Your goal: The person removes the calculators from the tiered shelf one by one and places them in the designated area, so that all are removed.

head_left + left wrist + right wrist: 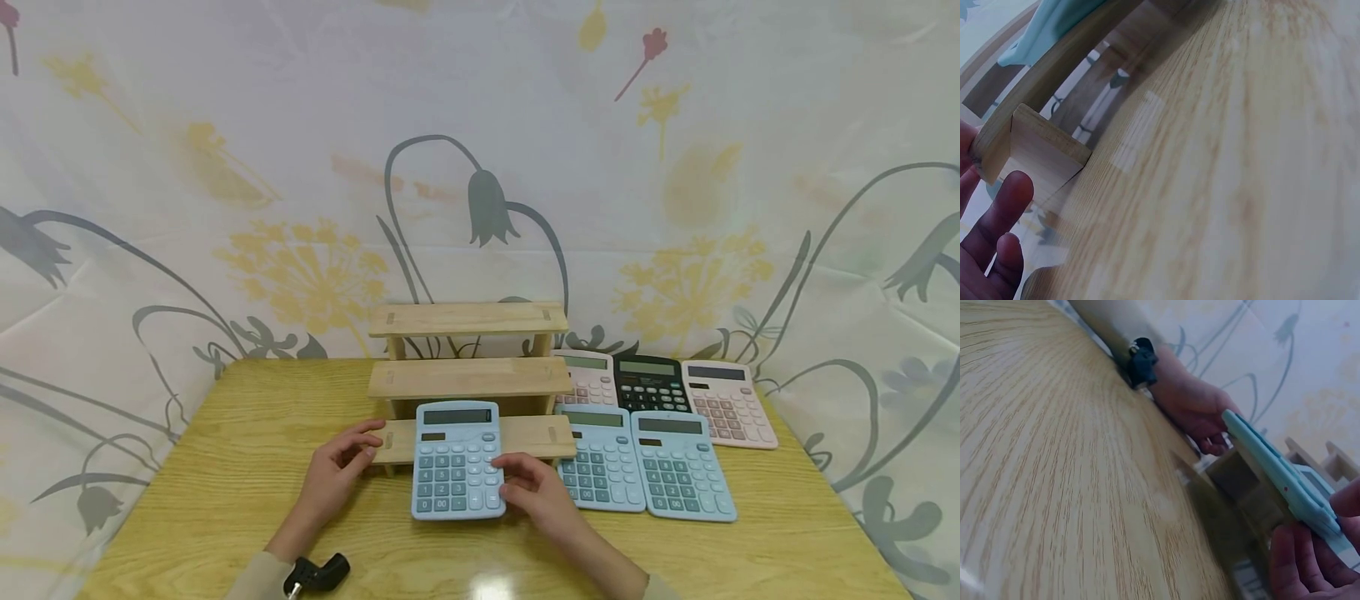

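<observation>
Head view: my right hand (536, 492) pinches the blue calculator (457, 461) leaning on the wooden stepped rack (468, 379); left hand (337, 468), fingers loose, steadies the rack's end. I should seat the calculator gently.

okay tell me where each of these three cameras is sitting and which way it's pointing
Head: worn on the head, facing forward and down at the table, the stepped wooden shelf and six calculators; both hands, left hand and right hand, show.
Left wrist: low over the table, facing the shelf's end; only left fingertips show.
Right wrist: low over the table, facing leftward past the blue calculator in the right hand's grip; right fingers and the left hand show.
Shared: the blue calculator leaning on the shelf appears in all three.
</observation>
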### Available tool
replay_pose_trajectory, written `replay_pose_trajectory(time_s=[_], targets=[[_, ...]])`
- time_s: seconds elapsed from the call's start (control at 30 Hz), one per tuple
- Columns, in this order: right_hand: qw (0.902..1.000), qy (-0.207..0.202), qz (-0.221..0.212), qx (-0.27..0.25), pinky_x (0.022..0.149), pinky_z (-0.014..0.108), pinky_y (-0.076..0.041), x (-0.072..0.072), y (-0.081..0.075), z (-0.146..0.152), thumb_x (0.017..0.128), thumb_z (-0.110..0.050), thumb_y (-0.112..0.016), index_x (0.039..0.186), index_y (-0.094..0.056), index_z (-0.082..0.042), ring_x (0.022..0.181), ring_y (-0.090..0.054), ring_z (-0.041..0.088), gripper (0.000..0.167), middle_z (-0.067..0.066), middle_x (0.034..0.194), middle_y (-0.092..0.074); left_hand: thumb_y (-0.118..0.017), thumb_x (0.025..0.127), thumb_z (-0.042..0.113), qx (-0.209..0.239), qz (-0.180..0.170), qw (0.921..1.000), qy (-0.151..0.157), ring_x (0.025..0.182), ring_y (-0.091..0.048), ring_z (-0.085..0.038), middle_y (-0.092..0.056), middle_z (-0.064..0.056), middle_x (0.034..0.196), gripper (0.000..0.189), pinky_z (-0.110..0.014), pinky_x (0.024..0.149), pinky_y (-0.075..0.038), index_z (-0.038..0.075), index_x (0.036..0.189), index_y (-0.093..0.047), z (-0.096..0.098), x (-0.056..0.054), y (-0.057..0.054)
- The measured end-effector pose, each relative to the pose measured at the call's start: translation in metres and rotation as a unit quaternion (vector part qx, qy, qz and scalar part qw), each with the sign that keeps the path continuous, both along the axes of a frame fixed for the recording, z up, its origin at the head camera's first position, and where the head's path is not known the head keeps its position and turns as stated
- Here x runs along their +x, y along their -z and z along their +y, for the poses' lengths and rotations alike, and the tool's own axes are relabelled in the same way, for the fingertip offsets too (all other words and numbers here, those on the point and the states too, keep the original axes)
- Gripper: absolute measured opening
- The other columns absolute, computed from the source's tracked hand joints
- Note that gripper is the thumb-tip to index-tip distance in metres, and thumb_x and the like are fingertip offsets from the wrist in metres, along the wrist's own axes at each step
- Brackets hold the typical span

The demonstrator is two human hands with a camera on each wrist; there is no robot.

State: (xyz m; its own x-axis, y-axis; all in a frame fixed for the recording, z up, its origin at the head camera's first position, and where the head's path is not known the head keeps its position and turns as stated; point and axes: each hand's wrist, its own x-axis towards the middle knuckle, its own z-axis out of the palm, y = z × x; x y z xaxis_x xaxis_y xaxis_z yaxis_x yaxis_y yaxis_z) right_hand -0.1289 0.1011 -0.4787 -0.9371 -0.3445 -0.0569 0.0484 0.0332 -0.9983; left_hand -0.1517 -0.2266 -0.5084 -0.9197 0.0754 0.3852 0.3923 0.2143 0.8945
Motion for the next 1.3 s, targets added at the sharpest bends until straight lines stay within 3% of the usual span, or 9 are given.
replay_pose_trajectory(time_s=[0.43,0.97,1.3], targets=[[0.9997,0.009,0.01,0.021,0.088,0.023,-0.05,0.0,0.001,0.008,0.09,0.005,-0.061,0.123,-0.061,0.005,0.106,-0.059,0.024,0.034,0.018,0.127,-0.06,-0.061,0.097,-0.002,0.007,-0.004,0.9999,0.007,0.091,-0.065,-0.008,-0.061,-0.023,0.129,0.012,-0.024,0.065,-0.052,0.0,0.101,-0.071,-0.001,0.0,0.001],[0.9996,0.016,-0.025,0.002,0.086,0.029,-0.053,0.002,0.001,0.024,0.09,0.005,-0.059,0.126,-0.058,0.007,0.107,-0.058,0.023,0.035,0.018,0.13,-0.056,-0.061,0.096,-0.002,0.012,-0.007,0.9999,0.007,0.087,-0.065,-0.01,-0.062,-0.021,0.129,0.012,-0.025,0.065,-0.053,0.002,0.101,-0.072,0.0,-0.001,0.002],[0.9985,0.037,-0.031,0.027,0.081,0.029,-0.053,0.003,-0.002,0.038,0.091,0.003,-0.058,0.126,-0.059,0.005,0.104,-0.056,0.021,0.035,0.015,0.129,-0.057,-0.061,0.097,-0.002,0.009,-0.001,0.9999,0.01,0.086,-0.064,-0.009,-0.061,-0.022,0.129,0.012,-0.026,0.064,-0.054,0.001,0.102,-0.071,-0.001,-0.001,0.002]])
